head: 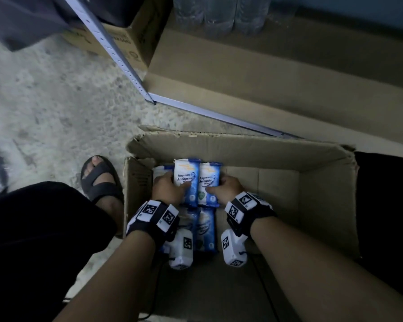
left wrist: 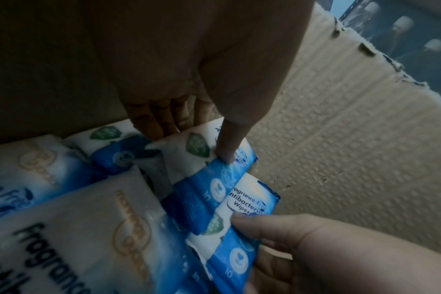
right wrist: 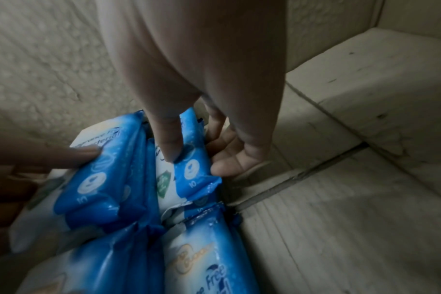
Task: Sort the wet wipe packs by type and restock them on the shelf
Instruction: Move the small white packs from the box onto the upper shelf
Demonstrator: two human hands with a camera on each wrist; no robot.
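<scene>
Both hands are down in the open cardboard box on the floor, each taking a blue-and-white wipe pack from the far-left corner. Left hand grips the left pack: thumb across the printed face, fingers wrapped behind. Right hand grips the right pack the same way, thumb on front, fingers curled under the outer edge. The two packs sit side by side, touching, tilted up off the rest. More packs of the same print lie beneath and nearer the body, partly hidden by the wrist cameras.

Both labels read "Fragrance Free Antibacterial Wipes", so they look like one type.

Handling, as a guess: soft film pouches, light, squashy, glossy so likely a bit slick. Crimped ends are floppy; poor grab points. Better to pinch across the middle, thumb on face and fingers on back, as now. Squeezing hard could stress the seal.

Shelf frame stands just beyond the box; no packs are visible on it.
</scene>
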